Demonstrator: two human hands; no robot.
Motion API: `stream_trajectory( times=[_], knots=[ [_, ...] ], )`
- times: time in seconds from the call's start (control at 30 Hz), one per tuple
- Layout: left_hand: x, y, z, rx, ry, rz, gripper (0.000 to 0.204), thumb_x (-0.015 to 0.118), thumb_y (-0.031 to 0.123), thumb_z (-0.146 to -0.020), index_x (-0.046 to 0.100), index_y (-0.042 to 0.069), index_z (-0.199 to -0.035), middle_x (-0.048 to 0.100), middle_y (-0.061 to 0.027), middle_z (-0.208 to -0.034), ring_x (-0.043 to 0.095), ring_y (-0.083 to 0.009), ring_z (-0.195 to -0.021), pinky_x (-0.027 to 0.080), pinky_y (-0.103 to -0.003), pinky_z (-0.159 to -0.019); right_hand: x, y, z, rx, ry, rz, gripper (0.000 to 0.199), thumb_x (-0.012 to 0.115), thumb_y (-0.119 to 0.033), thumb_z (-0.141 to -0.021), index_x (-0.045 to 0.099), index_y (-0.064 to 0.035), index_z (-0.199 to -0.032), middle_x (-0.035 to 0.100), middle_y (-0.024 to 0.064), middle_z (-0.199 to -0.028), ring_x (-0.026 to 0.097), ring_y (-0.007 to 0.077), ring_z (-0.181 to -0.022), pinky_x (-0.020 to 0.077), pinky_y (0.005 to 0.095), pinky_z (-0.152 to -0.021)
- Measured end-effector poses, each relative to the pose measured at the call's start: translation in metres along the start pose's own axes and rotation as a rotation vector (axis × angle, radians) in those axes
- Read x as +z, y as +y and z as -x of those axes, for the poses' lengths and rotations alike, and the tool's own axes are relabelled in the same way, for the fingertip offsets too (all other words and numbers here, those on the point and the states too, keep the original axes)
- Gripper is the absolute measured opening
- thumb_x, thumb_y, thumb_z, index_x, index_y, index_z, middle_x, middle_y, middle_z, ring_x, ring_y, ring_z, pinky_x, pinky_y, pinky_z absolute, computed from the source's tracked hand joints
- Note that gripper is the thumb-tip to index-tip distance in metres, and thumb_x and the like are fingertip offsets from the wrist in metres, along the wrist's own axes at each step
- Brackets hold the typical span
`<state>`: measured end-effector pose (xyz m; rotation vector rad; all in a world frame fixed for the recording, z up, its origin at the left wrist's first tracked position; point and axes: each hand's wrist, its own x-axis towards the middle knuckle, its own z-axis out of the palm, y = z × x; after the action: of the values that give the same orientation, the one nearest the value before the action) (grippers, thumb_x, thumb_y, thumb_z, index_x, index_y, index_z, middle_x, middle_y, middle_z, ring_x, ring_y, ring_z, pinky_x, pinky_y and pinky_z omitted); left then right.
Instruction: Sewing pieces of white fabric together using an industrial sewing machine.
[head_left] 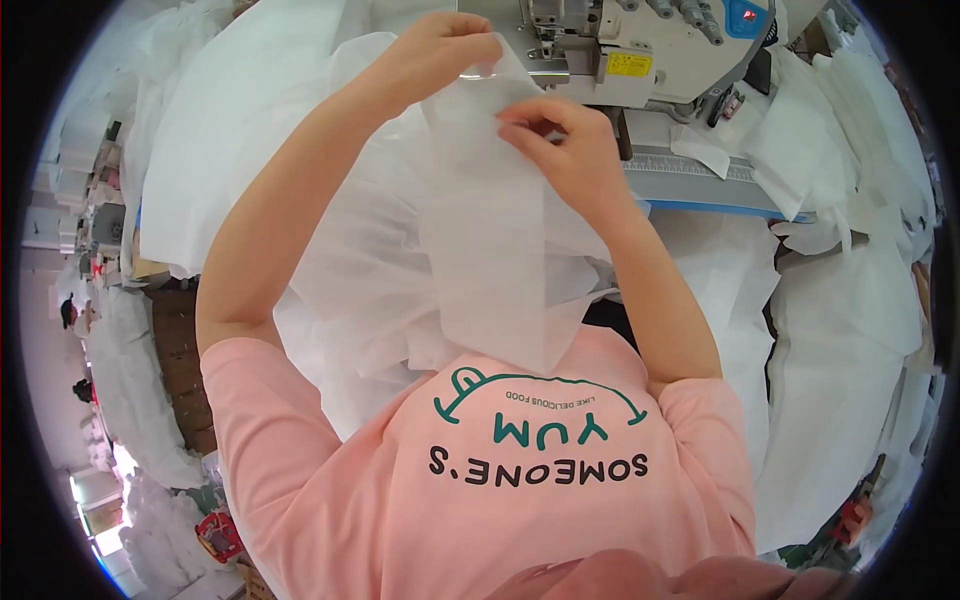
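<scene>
A long strip of thin, see-through white fabric [488,240] hangs in front of my chest, its lower end resting against my pink shirt. At its top edge my left hand [447,52] is closed in a pinch, holding the fabric up beside the sewing machine [640,50]. My right hand [572,145] is lower and to the right, thumb and forefinger brought together at the strip's right side, pinching it. Behind the strip, more gathered white fabric [350,220] spreads over my lap and up to the table.
The machine's metal needle area [548,40] is just right of my left hand. A ruler-marked table edge [690,165] runs below the machine, with a white scrap [700,150] on it. White fabric heaps [840,290] lie at right. Brown boxes [183,360] stand at left.
</scene>
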<state>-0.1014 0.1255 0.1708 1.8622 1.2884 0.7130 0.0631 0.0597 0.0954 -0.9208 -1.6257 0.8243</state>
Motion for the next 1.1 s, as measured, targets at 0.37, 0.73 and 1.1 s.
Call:
stream_trajectory(
  times=[0.37,0.73,1.1],
  knots=[
    [0.018,0.028,0.002,0.139,0.08,-0.273,0.025,0.068,0.028,-0.08,0.068,0.003,-0.081,0.046,0.0048,-0.057,0.037,-0.0043,-0.054,0.031,-0.024,-0.048,-0.027,-0.02,0.011,-0.231,0.211,0.224,0.008,0.067,-0.008,-0.074,0.067,-0.0062,-0.082,0.059,0.0055,-0.103,0.053,0.0208,-0.095,0.0404,0.0298,-0.084],
    [0.014,0.045,0.02,0.118,-0.112,-0.289,0.019,0.069,0.016,-0.076,0.069,0.006,-0.093,0.062,0.0019,-0.072,0.052,-0.0036,-0.066,0.039,-0.02,-0.058,-0.028,-0.003,-0.009,-0.294,0.389,0.397,0.012,0.07,-0.014,-0.074,0.067,-0.0062,-0.082,0.06,0.0038,-0.1,0.055,0.0167,-0.091,0.0421,0.0244,-0.078],
    [0.016,0.027,0.02,0.068,-0.049,-0.362,0.024,0.074,0.01,-0.069,0.07,0.01,-0.093,0.054,0.0062,-0.06,0.045,-0.0043,-0.054,0.034,-0.022,-0.052,-0.036,0.012,0.0,0.318,0.054,-0.221,0.019,0.071,-0.017,-0.078,0.067,-0.0011,-0.087,0.062,-0.0022,-0.074,0.053,0.0035,-0.066,0.0421,0.0181,-0.06]
  ],
)
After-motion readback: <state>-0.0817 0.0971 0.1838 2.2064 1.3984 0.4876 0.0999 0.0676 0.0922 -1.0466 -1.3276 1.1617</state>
